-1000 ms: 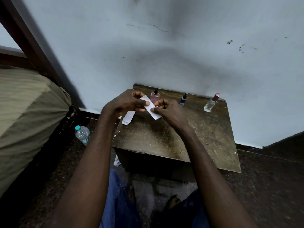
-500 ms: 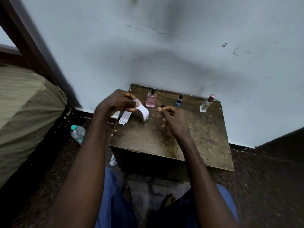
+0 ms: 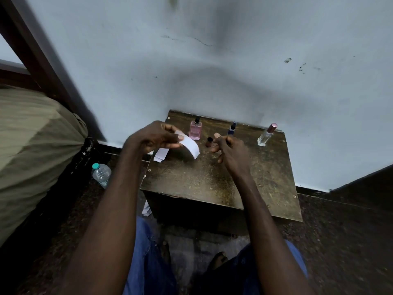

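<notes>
Left hand [image 3: 155,136] pinches one end of a white paper strip [image 3: 190,145] between thumb and forefinger, just left of the pink perfume bottle [image 3: 195,130]. The strip's long axis runs from that pinch down and rightward. Its free end hangs in front of the bottle, above the wooden table [image 3: 212,177]. Right hand [image 3: 229,150], right of the bottle, has loosely curled fingers and no visible hold. The free end lies just left of those fingers, so a short leftward reach should take it.
</notes>
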